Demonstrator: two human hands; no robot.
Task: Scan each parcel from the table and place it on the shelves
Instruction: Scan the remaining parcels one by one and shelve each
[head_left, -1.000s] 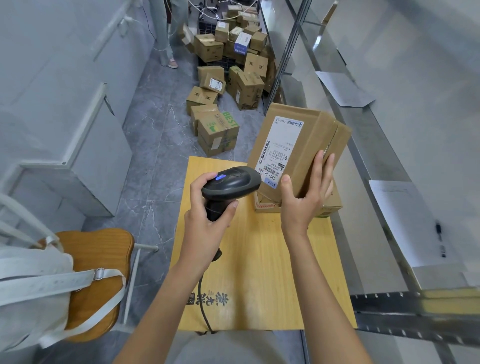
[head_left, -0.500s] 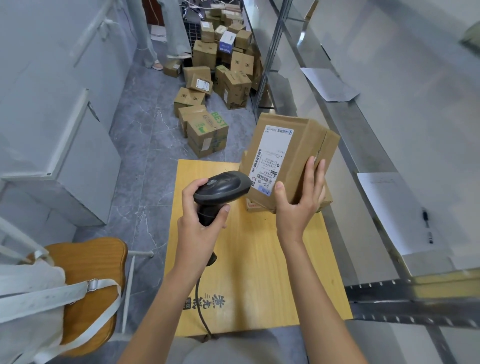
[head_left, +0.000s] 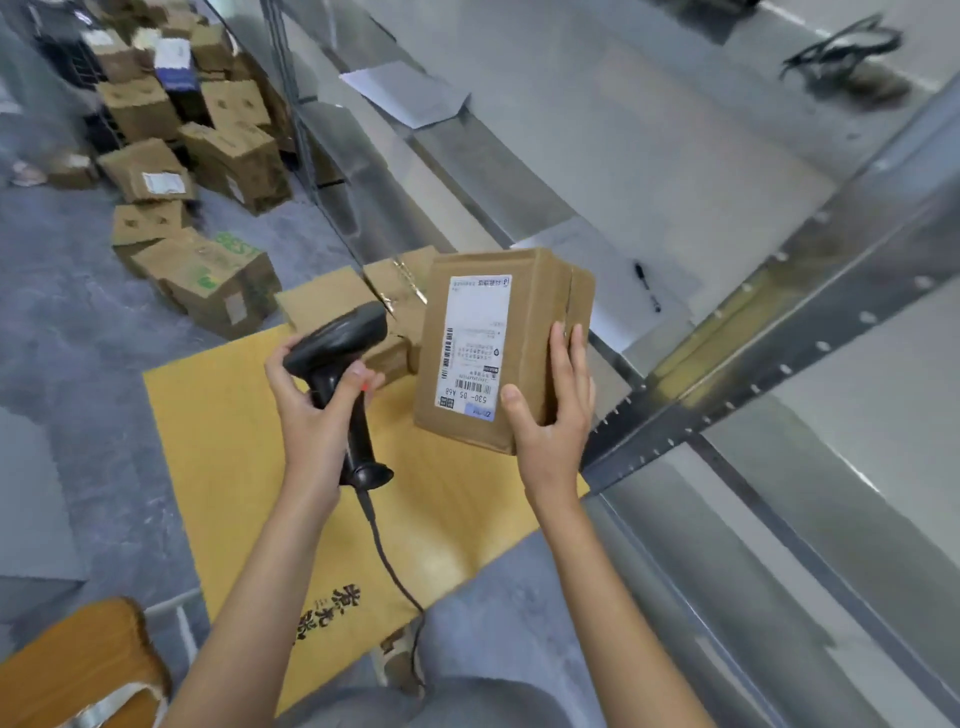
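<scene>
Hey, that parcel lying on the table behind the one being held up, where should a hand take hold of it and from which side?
Probably by its two long side walls, coming down from above. The table parcel lies flat on the table with its broad top face up and bare. The held parcel in the right hand and the scanner in the left hand crowd its near side.

Shelf (head_left: 675, 171) at 1 o'clock is lying mostly bare; paper (head_left: 410, 93), pen (head_left: 647, 293) and cables (head_left: 841, 52) are taking spots. Rail (head_left: 769, 322) at 3 is crossing beside parcel (head_left: 488, 358). Boxes (head_left: 363, 306) at 12 are crowding the table (head_left: 234, 441) far edge. Scanner (head_left: 337, 358) cord is trailing toward 6.
</scene>
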